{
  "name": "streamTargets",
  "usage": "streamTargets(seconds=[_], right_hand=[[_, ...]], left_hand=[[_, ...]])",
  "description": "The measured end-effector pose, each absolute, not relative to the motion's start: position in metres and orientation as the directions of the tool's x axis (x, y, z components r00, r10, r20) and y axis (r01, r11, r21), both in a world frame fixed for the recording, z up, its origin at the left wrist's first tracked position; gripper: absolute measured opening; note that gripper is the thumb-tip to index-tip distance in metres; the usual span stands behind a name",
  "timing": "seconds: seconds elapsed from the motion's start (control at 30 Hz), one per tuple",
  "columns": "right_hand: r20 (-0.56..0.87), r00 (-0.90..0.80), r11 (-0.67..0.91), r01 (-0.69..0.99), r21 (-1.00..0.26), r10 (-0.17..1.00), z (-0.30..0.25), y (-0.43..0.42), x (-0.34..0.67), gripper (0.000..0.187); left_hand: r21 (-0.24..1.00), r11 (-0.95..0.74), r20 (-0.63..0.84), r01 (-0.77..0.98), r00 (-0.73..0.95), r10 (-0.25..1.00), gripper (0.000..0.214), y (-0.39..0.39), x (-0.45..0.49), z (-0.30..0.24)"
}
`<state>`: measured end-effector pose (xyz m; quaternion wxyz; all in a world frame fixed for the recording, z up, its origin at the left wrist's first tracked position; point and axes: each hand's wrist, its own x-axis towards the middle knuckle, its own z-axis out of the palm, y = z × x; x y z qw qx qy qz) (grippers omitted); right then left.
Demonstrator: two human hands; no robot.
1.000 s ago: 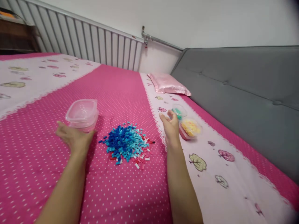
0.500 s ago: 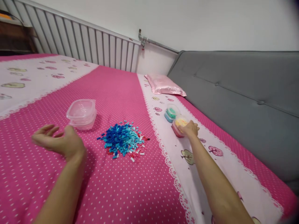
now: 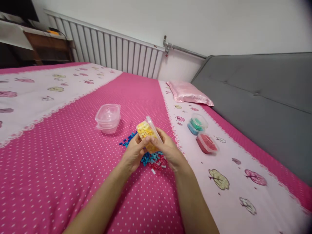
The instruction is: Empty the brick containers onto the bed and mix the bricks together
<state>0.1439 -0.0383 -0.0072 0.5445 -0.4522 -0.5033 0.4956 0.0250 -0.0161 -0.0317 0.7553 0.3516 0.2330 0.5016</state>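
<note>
Held tilted tub above pile on bed.
Pinched it on both sides with grips of left hand and right hand.

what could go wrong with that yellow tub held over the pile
1. The tub of yellow pieces, tilted between left hand and right hand with its lid seemingly lifting, could spill into the blue and red pile right below, mixing colours.
2. Pieces could scatter over the bedspread.

White wall w/ ribbed radiator along it. Grey padded headboard at rt; pink dotted bedsheet, evenly lit.
</note>
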Motion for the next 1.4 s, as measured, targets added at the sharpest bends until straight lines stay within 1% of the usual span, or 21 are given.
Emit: streamTargets(seconds=[0.07, 0.13, 0.23, 0.33, 0.5, 0.63, 0.8, 0.93, 1.0, 1.17, 1.3, 1.4], right_hand=[[0.094, -0.084, 0.077, -0.187, -0.979, 0.992, -0.011, -0.040, 0.138, 0.062], [0.100, -0.145, 0.060, -0.260, -0.964, 0.984, -0.014, -0.041, 0.140, 0.061], [0.091, -0.144, 0.040, -0.322, -0.946, 0.985, -0.019, -0.039, 0.147, 0.065], [0.070, -0.110, 0.034, -0.296, -0.955, 0.992, -0.024, -0.035, 0.151, 0.066], [0.090, -0.155, 0.053, -0.224, -0.973, 0.984, -0.029, -0.032, 0.154, 0.061], [0.061, -0.176, 0.020, -0.228, -0.974, 0.983, -0.030, -0.032, 0.156, 0.062], [0.062, -0.167, 0.023, -0.225, -0.974, 0.984, -0.031, -0.029, 0.156, 0.068], [0.077, -0.112, 0.047, -0.252, -0.967, 0.991, -0.032, -0.029, 0.154, 0.062], [0.092, -0.114, 0.062, -0.243, -0.968, 0.989, -0.032, -0.030, 0.153, 0.058], [0.117, -0.136, 0.083, -0.234, -0.969, 0.984, -0.031, -0.031, 0.154, 0.060], [0.079, -0.155, 0.045, -0.213, -0.976, 0.985, -0.033, -0.029, 0.157, 0.061], [0.045, -0.130, 0.015, -0.225, -0.974, 0.990, -0.034, -0.028, 0.157, 0.063]], left_hand=[[0.746, 0.244, -0.001, -0.620, 0.365, 0.931, 0.057, -0.013, 0.022, -0.034], [0.748, 0.271, -0.016, -0.606, 0.392, 0.920, 0.056, -0.010, 0.020, -0.037], [0.782, 0.302, -0.051, -0.545, 0.428, 0.902, 0.050, -0.009, 0.019, -0.041], [0.796, 0.316, -0.079, -0.517, 0.428, 0.900, 0.050, -0.007, 0.019, -0.043], [0.792, 0.351, -0.126, -0.499, 0.430, 0.894, 0.051, -0.005, 0.016, -0.043], [0.806, 0.375, -0.153, -0.459, 0.450, 0.880, 0.045, -0.003, 0.014, -0.045], [0.812, 0.369, -0.138, -0.451, 0.467, 0.873, 0.044, 0.000, 0.014, -0.047], [0.802, 0.372, -0.145, -0.467, 0.453, 0.880, 0.047, -0.001, 0.017, -0.045], [0.797, 0.370, -0.147, -0.477, 0.441, 0.885, 0.048, -0.002, 0.018, -0.044], [0.793, 0.362, -0.150, -0.490, 0.419, 0.895, 0.045, -0.003, 0.018, -0.041], [0.799, 0.368, -0.144, -0.476, 0.442, 0.885, 0.043, -0.002, 0.017, -0.042], [0.795, 0.387, -0.170, -0.468, 0.440, 0.882, 0.039, -0.001, 0.016, -0.045]])
